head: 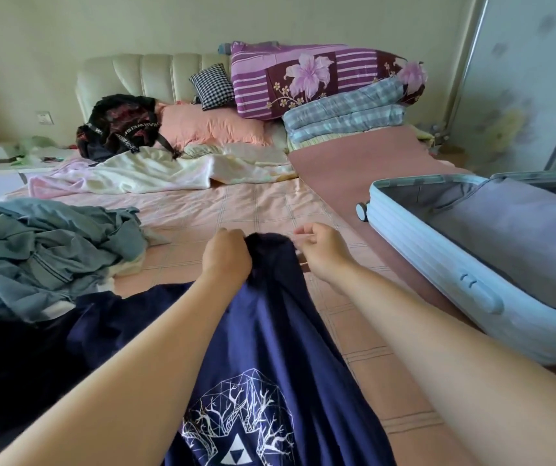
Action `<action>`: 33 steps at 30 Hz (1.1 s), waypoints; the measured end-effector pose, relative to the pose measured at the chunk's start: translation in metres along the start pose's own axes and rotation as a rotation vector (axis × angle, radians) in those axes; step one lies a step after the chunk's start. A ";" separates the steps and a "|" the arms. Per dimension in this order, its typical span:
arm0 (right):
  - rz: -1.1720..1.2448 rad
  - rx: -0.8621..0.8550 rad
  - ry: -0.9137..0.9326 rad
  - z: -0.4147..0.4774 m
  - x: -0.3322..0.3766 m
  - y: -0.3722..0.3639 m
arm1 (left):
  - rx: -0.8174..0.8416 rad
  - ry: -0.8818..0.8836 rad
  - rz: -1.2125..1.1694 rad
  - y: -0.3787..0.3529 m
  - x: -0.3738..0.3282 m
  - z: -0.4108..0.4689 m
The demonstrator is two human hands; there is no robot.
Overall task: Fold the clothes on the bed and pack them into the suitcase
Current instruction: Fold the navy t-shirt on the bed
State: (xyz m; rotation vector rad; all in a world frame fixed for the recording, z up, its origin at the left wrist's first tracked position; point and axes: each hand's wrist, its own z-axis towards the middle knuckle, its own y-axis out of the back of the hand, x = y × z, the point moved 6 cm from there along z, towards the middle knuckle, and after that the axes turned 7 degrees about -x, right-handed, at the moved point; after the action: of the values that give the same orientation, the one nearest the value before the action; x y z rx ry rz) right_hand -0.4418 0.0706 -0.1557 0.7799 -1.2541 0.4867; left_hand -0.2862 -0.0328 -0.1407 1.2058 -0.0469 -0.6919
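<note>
Fingers of the left hand (226, 258) clench the navy T-shirt (269, 334), probably to spread it for folding; the right hand (323, 252) curls just beside them, grip unclear.

Navy shirt (269, 331) – white tree print; suitcase (438, 264) pale blue; sheet (236, 210) pink check.
</note>
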 end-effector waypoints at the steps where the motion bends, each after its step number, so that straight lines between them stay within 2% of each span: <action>1: 0.014 0.067 -0.027 -0.002 -0.003 -0.005 | 0.055 0.054 -0.051 -0.003 0.005 0.000; 2: -0.037 0.129 -0.053 -0.005 -0.010 -0.008 | 0.129 0.095 -0.098 -0.009 0.009 -0.004; 4: -0.290 0.202 -0.085 -0.014 -0.030 -0.003 | 0.238 0.097 -0.146 -0.019 0.012 -0.017; 6: -0.602 0.237 -0.085 -0.028 -0.048 0.007 | 0.225 -0.035 -0.150 -0.025 0.001 -0.030; 8: -0.719 0.239 -0.097 -0.044 -0.057 0.015 | 0.246 -0.211 -0.185 -0.031 -0.018 -0.048; 9: -0.720 0.251 -0.105 -0.052 -0.058 0.017 | 0.298 -0.290 -0.179 -0.034 -0.027 -0.058; 11: -0.694 0.305 -0.107 -0.064 -0.057 0.015 | 0.371 -0.440 0.018 -0.042 -0.043 -0.074; 13: -0.666 0.323 -0.082 -0.073 -0.053 0.013 | 0.297 -0.492 0.211 -0.038 -0.047 -0.079; 14: -0.649 0.290 -0.050 -0.077 -0.048 0.013 | 0.236 -0.452 0.224 -0.033 -0.043 -0.078; 17: -0.470 0.214 0.072 -0.090 -0.025 0.012 | 0.154 -0.228 0.131 -0.014 -0.015 -0.075; 19: -0.285 0.323 0.071 -0.105 -0.012 0.003 | 0.119 -0.131 0.066 -0.002 0.008 -0.075; 20: -0.271 0.394 0.065 -0.114 -0.010 -0.002 | 0.093 -0.107 0.003 0.003 0.017 -0.077; 22: -0.330 0.564 0.050 -0.134 -0.011 -0.015 | 0.067 -0.145 -0.208 0.014 0.019 -0.085; 24: -0.266 0.734 -0.004 -0.154 -0.011 -0.027 | 0.124 -0.289 -0.332 0.025 0.005 -0.101; 25: -0.182 0.740 -0.051 -0.159 -0.010 -0.030 | 0.199 -0.356 -0.327 0.028 -0.002 -0.113; 27: -0.095 0.569 -0.125 -0.155 -0.008 -0.025 | 0.367 -0.416 -0.274 0.021 -0.008 -0.134; 30: -0.283 0.219 -0.050 -0.140 -0.011 -0.001 | 0.436 -0.368 -0.195 0.011 0.002 -0.154; 31: -0.372 0.182 -0.012 -0.139 -0.013 0.004 | 0.440 -0.349 -0.180 0.009 0.008 -0.156; 33: -0.520 0.262 -0.014 -0.144 -0.022 0.002 | 0.448 -0.341 -0.136 0.004 0.018 -0.156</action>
State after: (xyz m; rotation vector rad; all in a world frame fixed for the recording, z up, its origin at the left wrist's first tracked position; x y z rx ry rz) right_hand -0.3549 0.1822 -0.1921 1.2876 -0.9583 0.2193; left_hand -0.2095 0.0894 -0.2026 1.5141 -0.4261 -1.0374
